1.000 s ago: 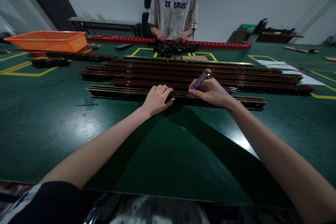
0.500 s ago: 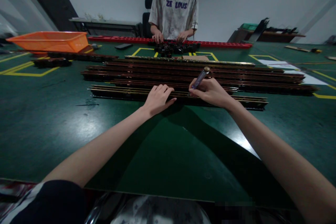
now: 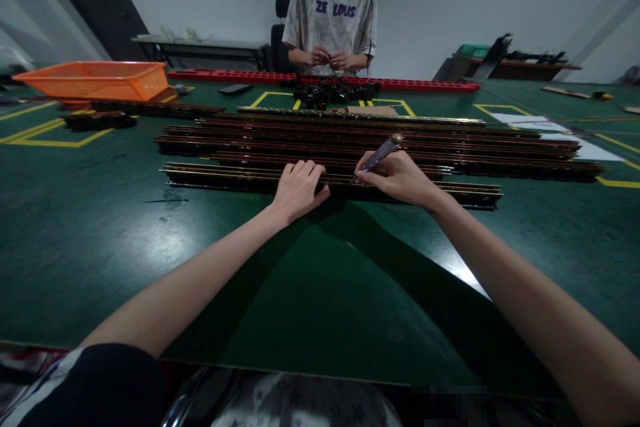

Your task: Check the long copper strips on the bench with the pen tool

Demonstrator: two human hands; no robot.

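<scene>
My left hand lies palm down on the nearest long dark strip, fingers spread over its top edge. My right hand grips a slim translucent screwdriver like a pen, its tip pressed onto the same strip just right of my left hand. Behind this strip lie several more long dark strips in parallel rows across the green table.
An orange tray stands at the back left. A person in a pale printed T-shirt stands across the table, hands raised over a pile of small black parts and a long red rail. A bench with tools sits back right.
The near strip has slid a little to the left under my hands. The person opposite has lifted both hands from the black parts up to chest height.
</scene>
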